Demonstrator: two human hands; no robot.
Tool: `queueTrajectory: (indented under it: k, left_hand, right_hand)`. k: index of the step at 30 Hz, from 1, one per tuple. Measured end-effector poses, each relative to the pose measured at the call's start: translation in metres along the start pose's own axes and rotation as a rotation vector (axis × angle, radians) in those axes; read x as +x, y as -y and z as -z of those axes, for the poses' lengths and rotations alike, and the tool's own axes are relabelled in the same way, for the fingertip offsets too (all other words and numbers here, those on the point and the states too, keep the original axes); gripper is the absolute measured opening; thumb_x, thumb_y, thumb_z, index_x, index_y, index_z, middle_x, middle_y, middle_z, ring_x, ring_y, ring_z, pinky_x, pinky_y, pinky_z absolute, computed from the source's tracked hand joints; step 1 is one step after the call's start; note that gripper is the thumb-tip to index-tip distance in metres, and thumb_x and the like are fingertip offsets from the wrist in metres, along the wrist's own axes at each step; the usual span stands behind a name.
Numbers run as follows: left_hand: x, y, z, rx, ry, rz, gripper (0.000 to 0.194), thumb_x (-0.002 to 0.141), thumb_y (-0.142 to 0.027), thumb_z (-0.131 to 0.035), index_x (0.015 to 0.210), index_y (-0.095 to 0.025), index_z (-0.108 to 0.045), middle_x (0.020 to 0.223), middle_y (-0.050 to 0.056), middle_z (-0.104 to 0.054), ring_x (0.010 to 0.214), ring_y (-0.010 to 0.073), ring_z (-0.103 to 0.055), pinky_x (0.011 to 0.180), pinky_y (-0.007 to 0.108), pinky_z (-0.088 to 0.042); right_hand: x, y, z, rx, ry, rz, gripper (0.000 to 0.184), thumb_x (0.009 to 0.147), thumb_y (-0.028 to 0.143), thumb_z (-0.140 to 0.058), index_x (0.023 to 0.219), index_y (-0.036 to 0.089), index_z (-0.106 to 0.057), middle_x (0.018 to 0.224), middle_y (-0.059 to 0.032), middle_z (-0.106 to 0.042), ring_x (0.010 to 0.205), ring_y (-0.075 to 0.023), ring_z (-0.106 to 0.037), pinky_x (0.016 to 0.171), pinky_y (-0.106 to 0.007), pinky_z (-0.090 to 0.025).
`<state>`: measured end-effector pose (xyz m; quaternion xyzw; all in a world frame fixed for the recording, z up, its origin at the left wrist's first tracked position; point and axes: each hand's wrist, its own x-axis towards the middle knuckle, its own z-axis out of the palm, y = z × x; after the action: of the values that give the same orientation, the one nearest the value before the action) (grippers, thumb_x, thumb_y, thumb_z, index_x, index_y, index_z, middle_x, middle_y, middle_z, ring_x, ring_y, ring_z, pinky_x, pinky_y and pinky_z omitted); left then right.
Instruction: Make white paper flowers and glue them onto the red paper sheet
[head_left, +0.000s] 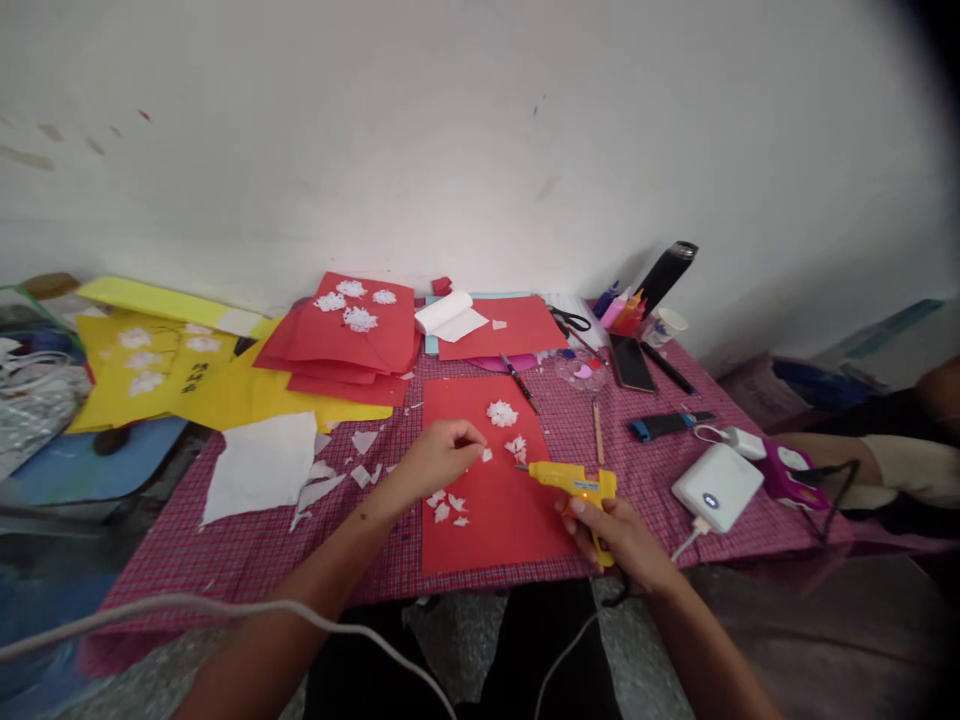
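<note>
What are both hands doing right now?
Left hand: pinched closed, holding a small white piece.
Right hand: closed around the yellow glue gun.

The left hand (442,455) was pinched, thumb against fingers; rightward of it, the right hand (604,530) was curled closed, forearm angled inward.

Glue gun (574,480) and red paper (487,530) suggest a craft corner.

Left hand (442,458): apparently pinches white scrap (487,455)
Right hand (611,532): holds yellow glue gun (574,479)
Red sheet (495,535): white flower (502,413), twelve o'clock
</note>
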<state>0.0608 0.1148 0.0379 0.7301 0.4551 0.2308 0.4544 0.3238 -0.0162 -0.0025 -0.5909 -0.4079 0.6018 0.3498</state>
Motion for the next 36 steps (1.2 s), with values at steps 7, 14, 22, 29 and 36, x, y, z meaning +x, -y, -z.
queueTrajectory:
  k: [7, 14, 22, 29, 36]
  left_hand:
    - [0.041, 0.004, -0.029, 0.024, -0.005, -0.128, 0.024, 0.078, -0.016, -0.052, 0.089, -0.015, -0.074, 0.084, 0.004, -0.073, 0.076, 0.0169, -0.064, 0.069, 0.026, -0.047]
    - [0.037, 0.016, -0.032, -0.030, 0.005, -0.177, 0.030, 0.084, -0.016, -0.050, 0.101, -0.017, -0.075, 0.102, 0.006, -0.076, 0.092, 0.0180, -0.068, 0.084, 0.028, -0.050]
    - [0.036, 0.018, -0.033, 0.100, 0.015, -0.180, 0.023, 0.083, -0.019, -0.054, 0.091, -0.018, -0.076, 0.090, 0.004, -0.076, 0.080, 0.0179, -0.067, 0.072, 0.027, -0.047]
    - [0.040, 0.012, -0.044, 0.259, -0.044, -0.204, 0.019, 0.084, -0.015, -0.053, 0.082, -0.017, -0.071, 0.083, 0.004, -0.074, 0.075, 0.0169, -0.064, 0.068, 0.026, -0.044]
    - [0.039, 0.017, -0.046, 0.336, -0.034, -0.296, 0.022, 0.088, -0.015, -0.050, 0.095, -0.019, -0.071, 0.097, 0.006, -0.073, 0.092, 0.0196, -0.065, 0.082, 0.029, -0.048]
  right_hand:
    - [0.001, -0.005, 0.001, -0.089, -0.021, 0.018, 0.048, 0.087, 0.064, -0.056, 0.075, 0.018, -0.060, 0.045, 0.0032, -0.052, 0.037, -0.0105, -0.043, 0.039, -0.023, -0.032]
    - [-0.011, 0.009, -0.022, -0.460, -0.151, 0.131, 0.040, 0.093, 0.057, -0.053, 0.077, 0.020, -0.057, 0.055, 0.0010, -0.052, 0.048, -0.0142, -0.047, 0.047, -0.027, -0.035]
    - [-0.010, 0.017, -0.048, -0.931, -0.231, 0.414, 0.023, 0.097, 0.039, -0.051, 0.082, 0.021, -0.054, 0.081, -0.0073, -0.061, 0.074, -0.0231, -0.058, 0.068, -0.034, -0.043]
    - [-0.007, -0.001, -0.049, -1.051, -0.297, 0.421, 0.014, 0.097, 0.030, -0.048, 0.091, 0.019, -0.056, 0.086, -0.0078, -0.061, 0.076, -0.0232, -0.061, 0.069, -0.033, -0.045]
    - [0.000, -0.005, -0.049, -1.078, -0.314, 0.446, 0.011, 0.094, 0.028, -0.050, 0.094, 0.019, -0.056, 0.088, -0.0083, -0.062, 0.078, -0.0233, -0.062, 0.067, -0.032, -0.045]
